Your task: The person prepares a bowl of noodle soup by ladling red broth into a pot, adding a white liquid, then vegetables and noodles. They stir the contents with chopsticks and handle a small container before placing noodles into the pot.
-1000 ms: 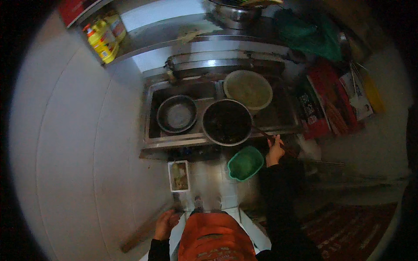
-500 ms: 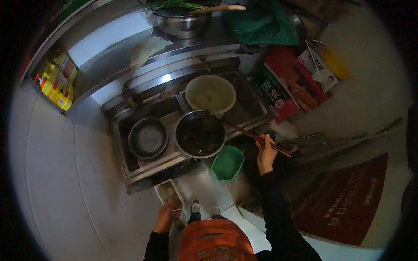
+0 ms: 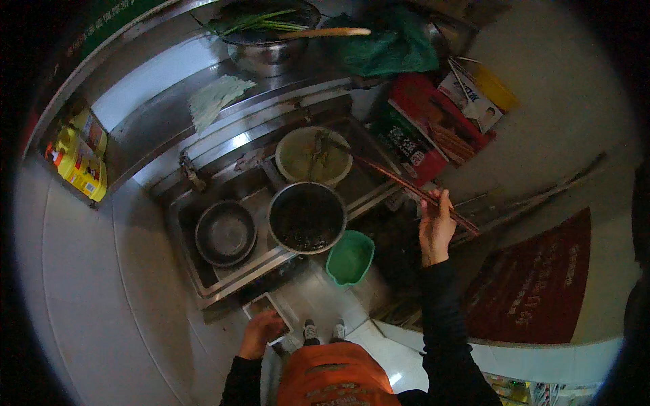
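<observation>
My right hand (image 3: 437,227) grips a pair of long reddish-brown chopsticks (image 3: 399,179). Their tips reach over a pale round basin (image 3: 288,145) holding cloudy liquid, with a dark clump (image 3: 321,145) at the tips whose kind I cannot make out. In front of that basin a metal pot (image 3: 269,220) holds dark contents with small bubbles or bits on top. My left hand (image 3: 266,330) hangs low at the left, its fingers loosely extended and holding nothing visible, above a pale-framed bin (image 3: 284,311). An empty-looking round metal pan (image 3: 225,233) sits in the sink to the left.
The steel sink (image 3: 220,287) has a tap (image 3: 193,174) at its back. A green plastic basin (image 3: 351,258) stands below its front edge. Yellow bottles (image 3: 81,162) occupy the left ledge. Behind are a metal bowl with green stalks (image 3: 264,51), a green bag (image 3: 386,51) and a red box (image 3: 413,101).
My right hand has moved slightly right, and the chopstick tips have shifted from the dark-filled pot to the pale basin, with a dark clump at them. My left hand stays low at the left.
</observation>
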The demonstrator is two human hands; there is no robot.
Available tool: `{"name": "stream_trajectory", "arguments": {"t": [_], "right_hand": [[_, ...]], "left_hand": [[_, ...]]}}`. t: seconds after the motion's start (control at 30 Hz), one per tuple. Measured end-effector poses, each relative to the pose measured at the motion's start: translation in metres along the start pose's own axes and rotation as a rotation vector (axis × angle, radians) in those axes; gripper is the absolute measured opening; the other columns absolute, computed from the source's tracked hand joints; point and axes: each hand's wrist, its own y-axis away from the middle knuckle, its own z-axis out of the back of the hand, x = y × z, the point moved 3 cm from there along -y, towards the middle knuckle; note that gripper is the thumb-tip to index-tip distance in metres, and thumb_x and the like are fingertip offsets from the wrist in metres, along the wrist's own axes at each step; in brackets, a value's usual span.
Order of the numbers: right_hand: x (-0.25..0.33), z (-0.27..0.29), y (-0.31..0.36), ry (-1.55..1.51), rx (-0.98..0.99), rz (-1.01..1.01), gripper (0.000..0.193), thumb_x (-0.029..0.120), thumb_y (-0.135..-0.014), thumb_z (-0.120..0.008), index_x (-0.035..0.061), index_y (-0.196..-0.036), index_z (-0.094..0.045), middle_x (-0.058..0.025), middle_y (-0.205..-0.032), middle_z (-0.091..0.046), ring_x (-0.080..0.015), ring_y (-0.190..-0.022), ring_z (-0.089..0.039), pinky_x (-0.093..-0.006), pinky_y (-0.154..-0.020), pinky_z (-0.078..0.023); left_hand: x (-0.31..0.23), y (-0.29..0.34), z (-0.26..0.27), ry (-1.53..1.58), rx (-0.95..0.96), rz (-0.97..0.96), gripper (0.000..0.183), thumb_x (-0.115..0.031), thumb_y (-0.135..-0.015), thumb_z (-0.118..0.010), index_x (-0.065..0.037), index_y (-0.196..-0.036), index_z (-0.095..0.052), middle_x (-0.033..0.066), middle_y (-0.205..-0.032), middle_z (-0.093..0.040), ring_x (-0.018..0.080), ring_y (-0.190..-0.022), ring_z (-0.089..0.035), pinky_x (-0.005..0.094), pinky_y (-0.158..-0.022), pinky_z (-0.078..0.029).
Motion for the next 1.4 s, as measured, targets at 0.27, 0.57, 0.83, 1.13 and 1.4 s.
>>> {"name": "stream_trajectory", "arguments": {"t": [0.27, 0.57, 0.83, 1.13, 1.4], "right_hand": [[0.061, -0.026, -0.002, -0.137, 0.014, 0.029, 0.024, 0.033, -0.100, -0.069, 0.0082, -0.103, -0.070, -0.0022, -0.104, -0.070, -0.0142, -0.098, -0.065, -0.0326, -0.089, -0.053], [0.082, -0.013, 0.004, -0.188, -0.056, 0.029, 0.020, 0.027, -0.102, -0.066, 0.0079, -0.107, -0.068, -0.0053, -0.106, -0.071, -0.0165, -0.097, -0.066, -0.0326, -0.078, -0.059], [0.144, 0.048, 0.044, -0.247, -0.109, 0.113, 0.019, 0.028, -0.105, -0.062, 0.0097, -0.103, -0.066, -0.0042, -0.105, -0.070, -0.0158, -0.098, -0.066, -0.0332, -0.081, -0.057], [0.184, 0.152, 0.176, -0.199, -0.467, 0.221, 0.027, 0.030, -0.104, -0.062, 0.0042, -0.099, -0.065, -0.0110, -0.096, -0.069, -0.0222, -0.087, -0.063, -0.0379, -0.077, -0.051], [0.145, 0.207, 0.388, -0.380, -0.842, 0.543, 0.027, 0.032, -0.106, -0.058, 0.0071, -0.095, -0.063, -0.0051, -0.093, -0.063, -0.0195, -0.082, -0.062, -0.0313, -0.070, -0.051]], "left_hand": [[-0.067, -0.043, -0.027, -0.191, -0.014, -0.110, 0.043, -0.038, -0.100, -0.068, -0.008, -0.129, -0.061, 0.0045, -0.111, -0.067, 0.0154, -0.098, -0.065, 0.0306, -0.084, -0.052], [-0.145, -0.126, -0.107, -0.587, 0.003, -0.553, 0.045, -0.020, -0.095, -0.073, -0.008, -0.135, -0.057, 0.0075, -0.124, -0.060, 0.0196, -0.115, -0.056, 0.0331, -0.098, -0.045], [-0.176, -0.144, -0.246, -0.904, 0.072, -0.872, 0.067, -0.016, -0.086, -0.080, -0.011, -0.145, -0.048, 0.0113, -0.142, -0.047, 0.0252, -0.132, -0.047, 0.0431, -0.109, -0.041], [-0.129, -0.147, -0.377, -1.042, 0.682, -0.674, 0.081, -0.004, -0.077, -0.079, 0.001, -0.148, -0.041, 0.0141, -0.145, -0.049, 0.0276, -0.135, -0.047, 0.0412, -0.116, -0.035], [-0.003, -0.124, -0.432, -1.326, 1.569, -0.478, 0.110, -0.032, -0.074, -0.090, -0.008, -0.160, -0.027, 0.0140, -0.161, -0.034, 0.0315, -0.150, -0.032, 0.0480, -0.121, -0.028]]}}
